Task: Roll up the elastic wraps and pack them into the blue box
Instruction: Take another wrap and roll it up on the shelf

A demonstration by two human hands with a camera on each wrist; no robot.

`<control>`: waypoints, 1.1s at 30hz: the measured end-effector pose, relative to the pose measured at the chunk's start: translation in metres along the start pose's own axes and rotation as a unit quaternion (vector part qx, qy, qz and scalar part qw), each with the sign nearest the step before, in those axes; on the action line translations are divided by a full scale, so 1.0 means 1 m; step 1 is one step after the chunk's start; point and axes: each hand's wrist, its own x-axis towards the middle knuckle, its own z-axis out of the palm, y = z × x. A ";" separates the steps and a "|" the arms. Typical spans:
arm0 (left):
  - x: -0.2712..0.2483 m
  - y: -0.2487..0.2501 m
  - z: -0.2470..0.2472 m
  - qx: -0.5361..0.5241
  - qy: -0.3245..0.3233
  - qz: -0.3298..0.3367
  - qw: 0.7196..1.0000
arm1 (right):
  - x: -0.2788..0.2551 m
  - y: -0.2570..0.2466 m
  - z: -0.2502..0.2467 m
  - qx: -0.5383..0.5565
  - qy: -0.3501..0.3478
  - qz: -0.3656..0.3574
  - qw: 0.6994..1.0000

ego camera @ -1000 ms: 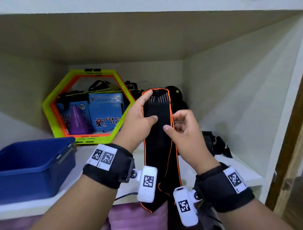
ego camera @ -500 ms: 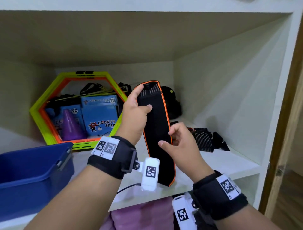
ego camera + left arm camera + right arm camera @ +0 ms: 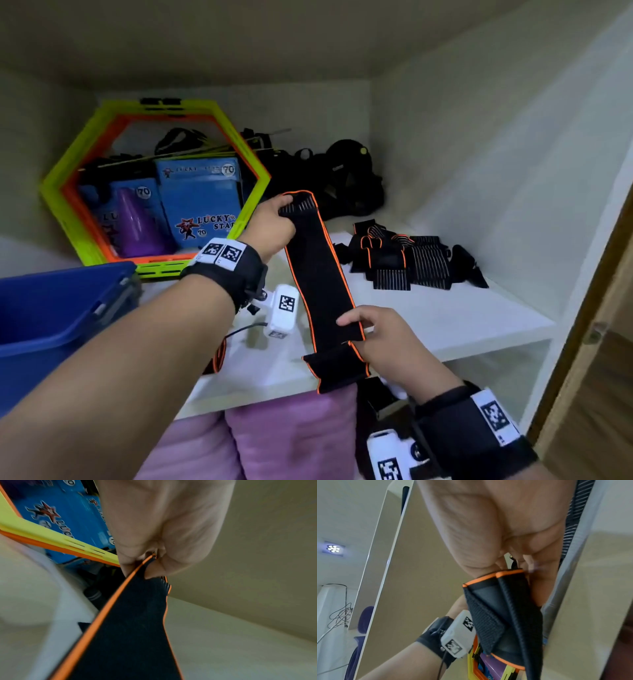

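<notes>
Elastic wrap (image 3: 318, 274), black with orange edging: stretched above the shelf (image 3: 445, 318). Left hand (image 3: 270, 229) pinches its far end, right hand (image 3: 387, 339) grips its near end. Blue box (image 3: 51, 318) at 9 o'clock; loose wraps (image 3: 404, 263) at 2 o'clock.

Looks like a storage cupboard in a home or sports room: white shelf (image 3: 445, 318) boxed in by pale walls, wooden door frame (image 3: 603, 308) at the right. Holds sports gear: hexagonal yellow-and-orange agility rings (image 3: 85, 144), blue "Lucky Star" packs (image 3: 202, 202), a purple cone (image 3: 137, 222), black straps (image 3: 342, 185) at the back. Recessed ceiling light (image 3: 333, 548) seen from the right wrist.
</notes>
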 end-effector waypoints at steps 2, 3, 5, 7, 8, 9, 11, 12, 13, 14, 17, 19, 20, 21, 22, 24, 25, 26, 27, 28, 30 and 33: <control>0.016 -0.018 0.005 0.066 -0.024 -0.031 0.997 | 0.006 0.010 -0.005 -0.019 0.018 0.017 1.000; 0.023 -0.026 0.008 0.101 -0.034 -0.039 0.994 | 0.009 0.014 -0.009 -0.024 0.019 0.019 0.999; 0.034 -0.040 0.017 0.184 -0.035 -0.047 0.981 | 0.016 0.022 -0.015 -0.022 0.015 0.017 1.000; 0.042 -0.051 0.027 0.249 -0.036 -0.058 0.966 | 0.024 0.028 -0.020 -0.025 -0.005 0.017 1.000; 0.045 -0.057 0.031 0.274 -0.041 -0.068 0.958 | 0.028 0.029 -0.022 -0.034 -0.020 0.016 0.999; 0.048 -0.063 0.036 0.299 -0.047 -0.076 0.950 | 0.032 0.029 -0.025 -0.047 -0.036 0.013 0.998; 0.053 -0.076 0.043 0.340 -0.059 -0.087 0.934 | 0.039 0.028 -0.030 -0.065 -0.064 0.006 0.996; 0.055 -0.080 0.046 0.357 -0.064 -0.095 0.927 | 0.042 0.028 -0.033 -0.062 -0.078 0.006 0.995; 0.057 -0.085 0.048 0.374 -0.070 -0.106 0.919 | 0.045 0.027 -0.035 -0.058 -0.091 0.007 0.994; 0.059 -0.088 0.049 0.388 -0.077 -0.114 0.911 | 0.047 0.028 -0.038 -0.061 -0.104 0.004 0.993; 0.064 -0.093 0.047 0.412 -0.081 -0.127 0.898 | 0.053 0.029 -0.047 -0.074 -0.139 -0.019 0.987; 0.064 -0.093 0.043 0.427 -0.078 -0.124 0.892 | 0.056 0.030 -0.053 -0.081 -0.154 -0.021 0.985; 0.062 -0.091 0.040 0.427 -0.075 -0.128 0.892 | 0.059 0.031 -0.057 -0.083 -0.157 -0.018 0.984; 0.059 -0.089 0.038 0.421 -0.069 -0.137 0.894 | 0.061 0.033 -0.060 -0.080 -0.160 -0.011 0.984; 0.055 -0.085 0.037 0.408 -0.062 -0.145 0.899 | 0.063 0.035 -0.063 -0.069 -0.163 0.000 0.984; 0.041 -0.077 0.034 0.381 -0.044 -0.158 0.910 | 0.066 0.039 -0.067 -0.043 -0.175 0.022 0.983; 0.032 -0.072 0.034 0.374 -0.042 -0.152 0.914 | 0.066 0.039 -0.069 -0.030 -0.181 0.033 0.983; 0.023 -0.069 0.033 0.370 -0.042 -0.135 0.918 | 0.066 0.039 -0.070 -0.017 -0.185 0.044 0.982; 0.011 -0.065 0.033 0.368 -0.046 -0.112 0.922 | 0.066 0.039 -0.071 -0.002 -0.188 0.053 0.981; -0.004 -0.060 0.035 0.359 -0.054 -0.092 0.927 | 0.066 0.039 -0.072 0.012 -0.190 0.059 0.980; -0.037 -0.046 0.038 0.352 -0.066 -0.049 0.932 | 0.066 0.040 -0.072 0.023 -0.187 0.059 0.980; -0.086 -0.031 0.042 0.355 -0.072 -0.018 0.932 | 0.062 0.040 -0.072 0.005 -0.186 0.041 0.982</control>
